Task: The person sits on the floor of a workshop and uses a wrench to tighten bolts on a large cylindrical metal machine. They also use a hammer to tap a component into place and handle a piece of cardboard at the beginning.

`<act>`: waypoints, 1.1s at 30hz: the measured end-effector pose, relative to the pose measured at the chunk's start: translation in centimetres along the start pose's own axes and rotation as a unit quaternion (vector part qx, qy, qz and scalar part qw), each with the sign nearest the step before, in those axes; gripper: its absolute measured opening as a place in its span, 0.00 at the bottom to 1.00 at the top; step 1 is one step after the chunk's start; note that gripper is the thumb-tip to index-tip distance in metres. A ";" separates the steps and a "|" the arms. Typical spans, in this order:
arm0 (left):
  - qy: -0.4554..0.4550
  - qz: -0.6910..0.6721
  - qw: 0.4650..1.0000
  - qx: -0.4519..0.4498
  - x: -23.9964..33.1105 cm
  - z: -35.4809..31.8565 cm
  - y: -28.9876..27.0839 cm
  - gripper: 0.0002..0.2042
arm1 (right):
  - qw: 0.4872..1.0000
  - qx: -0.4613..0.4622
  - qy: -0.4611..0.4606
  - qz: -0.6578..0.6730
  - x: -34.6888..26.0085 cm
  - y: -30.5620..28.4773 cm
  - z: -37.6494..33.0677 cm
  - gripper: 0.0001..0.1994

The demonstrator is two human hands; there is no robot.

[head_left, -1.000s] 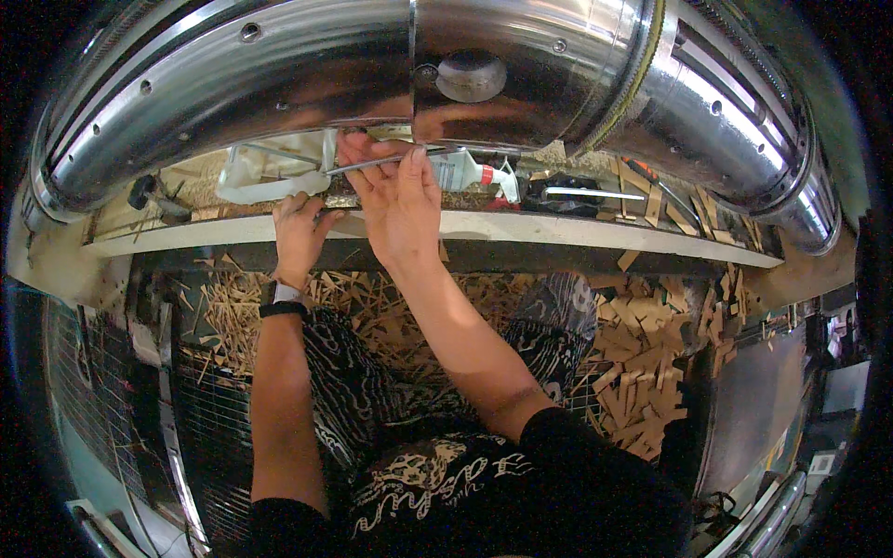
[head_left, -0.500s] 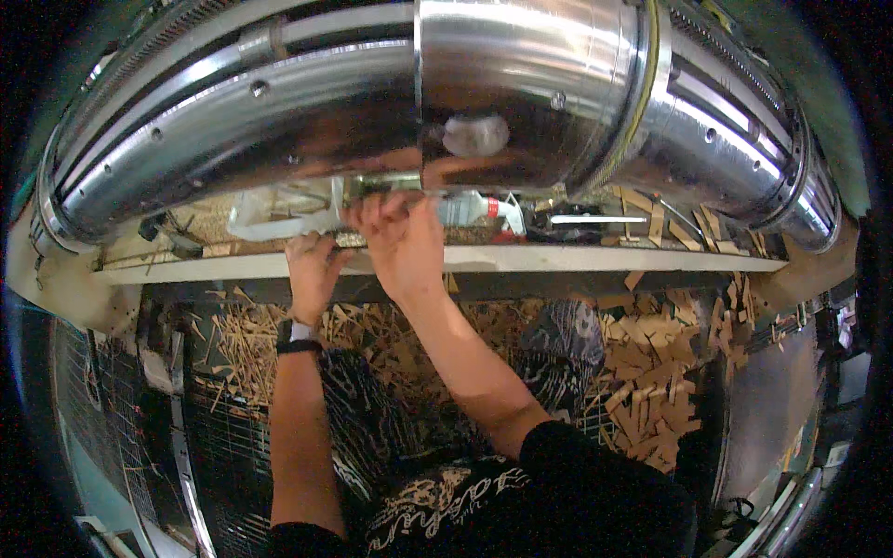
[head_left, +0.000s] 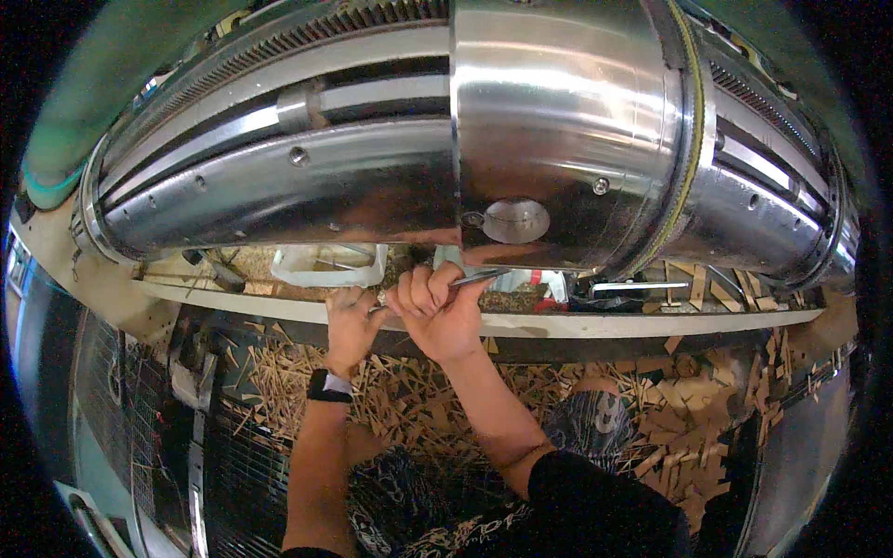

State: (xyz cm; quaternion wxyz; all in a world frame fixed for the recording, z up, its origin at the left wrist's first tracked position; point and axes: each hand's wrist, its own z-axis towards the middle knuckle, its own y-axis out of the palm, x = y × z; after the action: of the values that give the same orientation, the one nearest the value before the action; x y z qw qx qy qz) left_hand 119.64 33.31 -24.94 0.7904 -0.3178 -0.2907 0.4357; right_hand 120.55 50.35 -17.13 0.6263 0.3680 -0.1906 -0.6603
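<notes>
My right hand [head_left: 435, 312] is closed round a slim grey metal tool [head_left: 479, 277], whose flat end sticks out past the thumb side, just under the big metal roller [head_left: 558, 121]. Right beside it, my left hand [head_left: 350, 327] has its fingers curled at the edge of the pale ledge [head_left: 549, 324]. Its thumb points toward the right hand; what the left fingers hold, if anything, is hidden. A white plastic tray [head_left: 326, 274] lies behind the left hand. Right of my right hand, a spray bottle [head_left: 549, 286] with a red-and-white head lies partly under the roller.
On the ledge's right lie a white rod-like piece [head_left: 640, 285] and several cardboard strips [head_left: 730, 290]. Cardboard scraps [head_left: 651, 418] heap up below, around my legs. The roller spans overhead, with a toothed rack [head_left: 344, 23] and a yellowish band [head_left: 688, 158].
The view has shifted, showing more of the roller. My right hand, blurred before, has closed with the metal tool now visible in it. My left hand stays near the ledge.
</notes>
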 end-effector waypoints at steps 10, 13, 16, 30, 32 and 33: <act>0.006 0.032 0.999 -0.039 -6.3 -3.2 2.8 0.16 | 0.917 0.146 0.212 -0.305 -11.0 -1.0 -9.5 0.19; -0.076 0.026 0.991 -0.108 -0.8 -1.5 1.6 0.16 | 0.837 0.274 0.145 -0.451 -15.8 -0.4 -12.2 0.20; -0.008 -0.007 1.000 -0.027 -0.3 0.5 0.5 0.14 | 0.739 0.257 0.145 -0.605 -19.1 0.3 -9.4 0.20; 0.006 0.041 0.999 0.010 0.8 0.4 -0.4 0.14 | 0.545 0.037 -0.043 -0.837 -18.7 5.3 -6.1 0.08; 0.009 0.034 0.999 0.012 0.4 -0.1 -0.2 0.14 | 0.650 0.077 -0.036 -0.755 -18.2 5.1 -7.2 0.13; 0.006 0.010 1.000 0.006 0.7 0.3 -0.1 0.14 | 0.610 0.031 -0.072 -0.788 -18.0 5.8 -6.6 0.12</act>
State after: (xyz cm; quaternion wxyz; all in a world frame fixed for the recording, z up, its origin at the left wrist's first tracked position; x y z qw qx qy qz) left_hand 119.80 33.95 -24.57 0.7897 -0.3182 -0.2798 0.4436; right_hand 128.30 68.30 -12.86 -0.1636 0.3471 0.1082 -0.9171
